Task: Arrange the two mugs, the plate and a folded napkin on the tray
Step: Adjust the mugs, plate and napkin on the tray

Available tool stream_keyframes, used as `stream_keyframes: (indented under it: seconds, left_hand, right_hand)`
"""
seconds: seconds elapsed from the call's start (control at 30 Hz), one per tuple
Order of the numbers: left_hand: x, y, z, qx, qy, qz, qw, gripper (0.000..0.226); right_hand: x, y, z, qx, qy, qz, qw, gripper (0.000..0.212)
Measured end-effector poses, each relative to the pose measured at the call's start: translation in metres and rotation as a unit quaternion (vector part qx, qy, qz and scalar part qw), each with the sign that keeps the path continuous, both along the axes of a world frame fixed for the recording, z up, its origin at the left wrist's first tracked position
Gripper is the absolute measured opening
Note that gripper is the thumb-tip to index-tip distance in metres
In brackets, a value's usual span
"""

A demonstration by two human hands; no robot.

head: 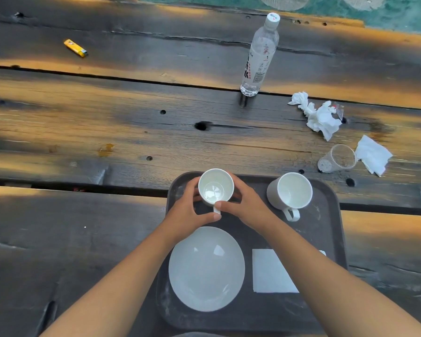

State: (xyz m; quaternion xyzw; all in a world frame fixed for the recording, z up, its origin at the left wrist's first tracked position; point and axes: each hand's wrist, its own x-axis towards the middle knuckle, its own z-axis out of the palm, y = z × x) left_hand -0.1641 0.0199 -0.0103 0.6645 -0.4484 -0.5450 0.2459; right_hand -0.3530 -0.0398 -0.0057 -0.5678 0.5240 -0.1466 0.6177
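Both hands are closed around one white mug [215, 187] at the tray's [326, 229] far left corner, and the chief risk is judged to lie there. The mug is set very close to the far rim, its outer wall appearing to overlap that edge in this view, so a nudge away from the person could ride its base onto the raised lip and leave it tilted or tipped onto the wooden table [107, 122]. A twist of the handle, which points toward the near edge, could also bring knuckles against the plate [206, 268], since the plate's rim lies just beside the left thumb.

The left hand [187, 210] is cupped narrowly around the mug's left wall, fingers curled behind it and the thumb laid across near the handle's lower end. The right hand [243, 203] is wrapped on the right wall in the same way, its thumb pressed at the rim just above the handle. Neither hand is spread wide; whether the mug is lifted or resting cannot be told (its base is hidden by the fingers).

A second mug [291, 190] is seen at the far right corner, upright, handle toward the near edge, well clear of the hands. The plate occupies the near left part of the tray, and the folded napkin [270, 271] lies flat beside it toward the near right, partly crossed by the right forearm. A sleeve-less forearm dragged back carelessly could shift that napkin out of square.
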Motion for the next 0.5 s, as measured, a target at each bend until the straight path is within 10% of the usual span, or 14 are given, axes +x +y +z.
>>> stream_keyframes:
  seconds: [0.5]
  left_hand:
    - [-0.014, 0.022, 0.021, 0.017, -0.048, 0.032, 0.998, 0.103]
  right_hand:
    - [-0.013, 0.021, 0.01, 0.015, 0.044, -0.041, 0.998, 0.07]
